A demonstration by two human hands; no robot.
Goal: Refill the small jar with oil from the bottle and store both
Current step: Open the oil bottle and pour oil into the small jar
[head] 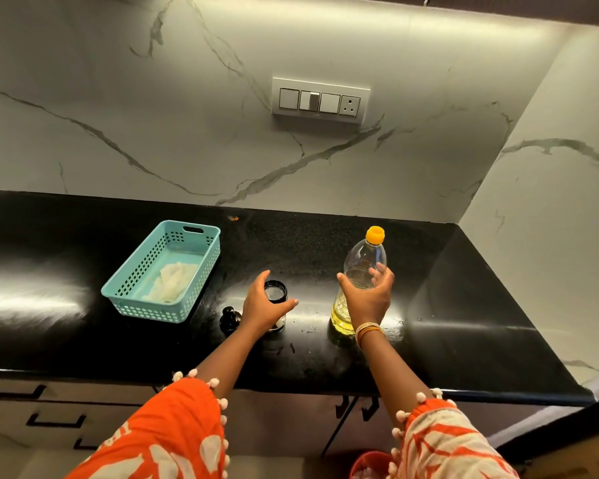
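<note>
A small dark-rimmed glass jar (276,291) stands uncapped on the black counter (83,333). My left hand (261,305) is cupped around its near side, thumb and forefinger spread wide and not closed on it. A black cap (229,319) sits just left of the jar. To the right stands a clear plastic bottle (362,261) with an orange cap (375,235) and yellow oil in its lower part. My right hand (369,299) is in front of the bottle's middle, fingers spread on either side of it.
A teal perforated basket (137,271) holding a white cloth (173,280) lies left of the jar. The marble wall carries a switch panel (320,100) and turns a corner at the right. Drawers sit below the counter, and a red bucket (370,464) is on the floor.
</note>
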